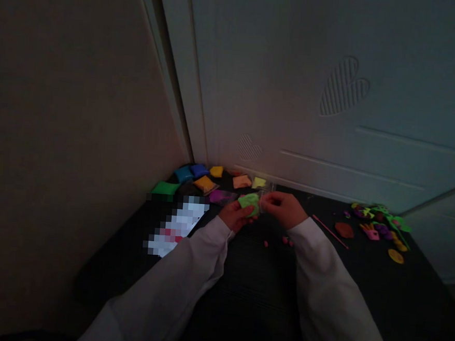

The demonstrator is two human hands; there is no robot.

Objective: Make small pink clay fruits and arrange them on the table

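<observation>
My left hand (235, 217) holds a light green lump of soft clay in a clear packet (249, 202) above a dark table (242, 296). My right hand (283, 207) pinches the clear wrapper at the lump's right side. Both arms wear white sleeves. A few small pink bits (285, 240) lie on the table just below my hands. The room is dim.
Several coloured clay packets lie at the back left: green (164, 188), blue (191, 172), orange (204, 183), purple (221, 196), peach (241, 181). A thin pink stick (329, 230) and shaped clay pieces (379, 225) lie at right. A blurred paper (179, 224) lies left. A white door stands behind.
</observation>
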